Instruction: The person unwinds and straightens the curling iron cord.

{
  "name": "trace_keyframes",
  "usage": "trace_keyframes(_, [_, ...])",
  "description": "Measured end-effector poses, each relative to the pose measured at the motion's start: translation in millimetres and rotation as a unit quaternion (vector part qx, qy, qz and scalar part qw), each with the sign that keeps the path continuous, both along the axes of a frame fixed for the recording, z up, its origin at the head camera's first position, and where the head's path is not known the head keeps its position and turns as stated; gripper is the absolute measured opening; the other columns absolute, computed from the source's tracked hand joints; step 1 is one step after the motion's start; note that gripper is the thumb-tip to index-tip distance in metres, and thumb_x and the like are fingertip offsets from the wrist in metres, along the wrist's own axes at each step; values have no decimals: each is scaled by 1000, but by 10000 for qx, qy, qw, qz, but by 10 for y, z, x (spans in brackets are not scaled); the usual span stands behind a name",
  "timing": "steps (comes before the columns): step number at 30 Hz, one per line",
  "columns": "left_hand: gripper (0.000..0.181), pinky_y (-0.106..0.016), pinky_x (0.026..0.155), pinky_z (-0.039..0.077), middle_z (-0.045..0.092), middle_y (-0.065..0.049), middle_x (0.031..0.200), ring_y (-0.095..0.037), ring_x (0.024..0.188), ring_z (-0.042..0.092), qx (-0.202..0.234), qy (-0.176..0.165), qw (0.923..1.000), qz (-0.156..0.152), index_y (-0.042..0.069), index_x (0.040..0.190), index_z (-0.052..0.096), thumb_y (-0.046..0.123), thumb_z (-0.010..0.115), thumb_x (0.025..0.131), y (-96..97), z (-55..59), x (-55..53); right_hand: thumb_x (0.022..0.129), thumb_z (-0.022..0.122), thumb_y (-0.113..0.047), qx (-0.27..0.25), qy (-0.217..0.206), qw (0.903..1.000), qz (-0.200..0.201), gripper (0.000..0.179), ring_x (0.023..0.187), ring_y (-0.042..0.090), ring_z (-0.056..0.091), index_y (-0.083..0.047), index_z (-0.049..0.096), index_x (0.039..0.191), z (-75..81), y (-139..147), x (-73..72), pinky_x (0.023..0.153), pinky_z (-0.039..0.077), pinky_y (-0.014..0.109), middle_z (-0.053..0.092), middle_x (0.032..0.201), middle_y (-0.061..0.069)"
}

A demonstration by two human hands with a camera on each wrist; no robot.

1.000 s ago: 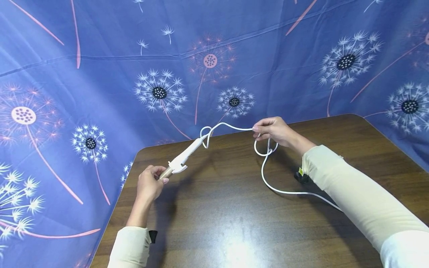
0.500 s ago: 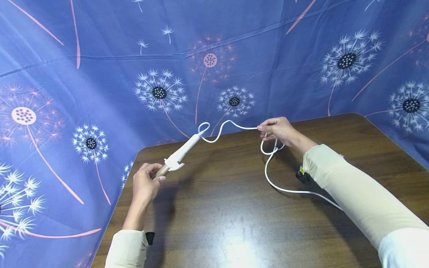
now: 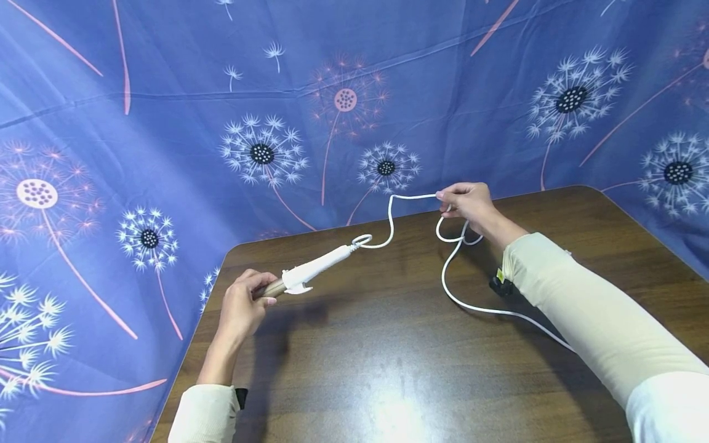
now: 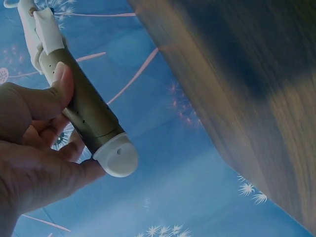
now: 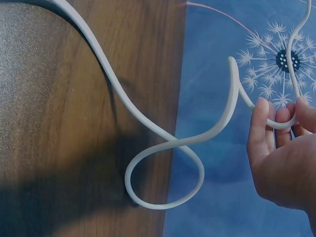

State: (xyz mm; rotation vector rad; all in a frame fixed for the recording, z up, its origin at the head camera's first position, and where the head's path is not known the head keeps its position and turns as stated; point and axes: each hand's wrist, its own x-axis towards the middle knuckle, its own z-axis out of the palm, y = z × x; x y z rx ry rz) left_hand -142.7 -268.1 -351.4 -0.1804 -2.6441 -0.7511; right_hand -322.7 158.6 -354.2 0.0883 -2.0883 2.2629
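A curling iron with a white handle and a gold barrel is held above the table at the left. My left hand grips it by the barrel, handle pointing away to the right. The left wrist view shows the thumb across the gold barrel, with the white end cap sticking out past the fingers. A white cord leaves the handle in a small loop and rises to my right hand, which pinches it between thumb and fingers. Below that hand the cord hangs in a loop.
The brown wooden table has rounded far corners. Behind it and at its left hangs a blue dandelion-print cloth. The rest of the cord runs over the tabletop toward the right forearm and passes out of sight beneath the sleeve.
The curling iron has tilted flatter, its handle end dropping and swinging right. My right hand has moved slightly right and up, still pinching the cord, whose loop by the handle has sunk.
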Motion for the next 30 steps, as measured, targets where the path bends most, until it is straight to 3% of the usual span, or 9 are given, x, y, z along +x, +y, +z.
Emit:
trace_keyframes(5, [40, -39, 81, 38, 58, 7, 90, -17, 87, 52, -361, -22, 9993, -26, 18, 91, 65, -2, 76, 58, -27, 5, 8, 72, 72, -17, 29, 319, 9994, -160, 25, 63, 20, 62, 0, 66, 89, -424, 231, -526, 60, 51, 34, 62, 68, 9])
trace_keyframes(8, [42, -42, 78, 40, 58, 8, 91, -17, 89, 52, -602, -129, 9981, 81, 21, 92, 65, -1, 76, 58, -56, -2, 9, 68, 75, -19, -352, 631, 9974, -81, 27, 63, 20, 62, -4, 68, 89, -881, 467, -1083, 58, 51, 34, 64, 70, 10])
trace_keyframes(11, [42, -40, 66, 42, 57, 8, 91, -16, 86, 50, -788, -214, 9965, 203, 22, 91, 65, -2, 75, 58, -108, -32, 2, 72, 71, -11, -606, 480, 9969, -171, 23, 66, 24, 62, 1, 66, 92, -821, 506, -1124, 61, 51, 37, 64, 76, 16])
trace_keyframes(12, [42, -38, 58, 40, 57, 9, 91, -15, 85, 49, -850, -260, 9957, 271, 23, 91, 64, -2, 74, 59, -126, -43, 0, 71, 72, -11, -830, 594, 9947, -101, 22, 66, 24, 62, -2, 68, 90, -976, 590, -1306, 59, 51, 37, 64, 76, 15])
trace_keyframes(18, [42, -37, 53, 37, 56, 10, 89, -14, 80, 46, -943, -413, 9931, 564, 24, 90, 64, -2, 73, 58, -242, -130, -12, 69, 74, -13, -764, 1009, 9913, -356, 25, 67, 25, 63, -4, 68, 92, -1161, 728, -1521, 58, 50, 38, 65, 81, 15])
trace_keyframes(20, [41, -38, 53, 38, 56, 9, 90, -17, 81, 49, -920, -477, 9925, 646, 23, 91, 65, -1, 74, 58, -275, -156, -14, 69, 74, -12, -810, 919, 9919, -333, 25, 67, 25, 63, -4, 68, 91, -1123, 746, -1490, 58, 50, 37, 65, 81, 15])
trace_keyframes(21, [41, -39, 53, 38, 56, 8, 90, -18, 82, 50, -917, -507, 9921, 691, 22, 91, 65, 0, 74, 58, -290, -167, -14, 70, 72, -9, -930, 737, 9927, -225, 21, 66, 24, 63, -2, 68, 90, -955, 705, -1329, 58, 51, 36, 65, 79, 16])
trace_keyframes(25, [38, -38, 53, 39, 57, 2, 92, -23, 81, 54, -864, -693, 9898, 892, 19, 93, 65, 3, 74, 60, -341, -189, -18, 69, 73, -8, -991, 472, 9937, -226, 22, 66, 25, 63, -2, 68, 89, -906, 722, -1291, 59, 51, 37, 65, 81, 16])
trace_keyframes(30, [33, -39, 56, 40, 56, -4, 89, -25, 79, 54, -695, -962, 9867, 1107, 14, 94, 65, 6, 74, 63, -390, -198, -20, 71, 72, -8, -820, 763, 9931, -348, 21, 67, 27, 63, -4, 69, 90, -1211, 777, -1551, 59, 50, 39, 65, 82, 17])
